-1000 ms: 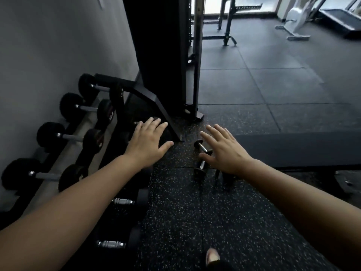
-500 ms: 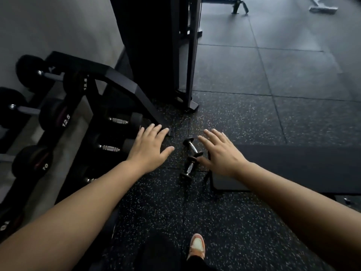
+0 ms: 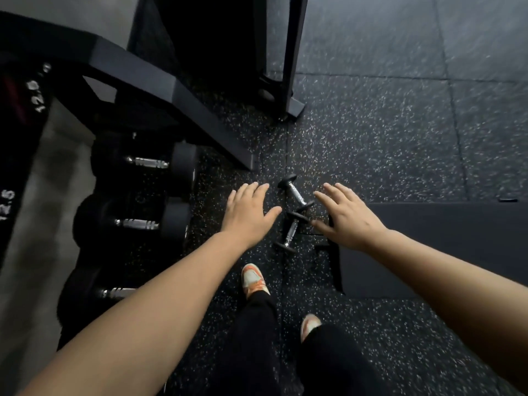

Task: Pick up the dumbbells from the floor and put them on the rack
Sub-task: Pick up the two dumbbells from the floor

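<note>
Two small dumbbells with metal handles lie end to end on the speckled black floor: the far dumbbell [image 3: 296,193] and the near dumbbell [image 3: 291,232]. My left hand [image 3: 248,210] hovers just left of them, fingers spread, holding nothing. My right hand [image 3: 346,216] hovers just right of them, also spread and holding nothing. Neither hand touches a dumbbell. The black rack [image 3: 160,90] stands at the left, its lower tier holding larger dumbbells [image 3: 148,162].
A black machine upright [image 3: 294,52] stands on the floor behind the dumbbells. A dark mat or bench pad [image 3: 434,241] lies at the right, under my right hand. My feet in orange-and-white shoes [image 3: 254,280] stand just behind the dumbbells.
The view has tilted down and closed in on the floor. Both hands have lowered towards the two small dumbbells, staying spread on either side. My feet have come into view.
</note>
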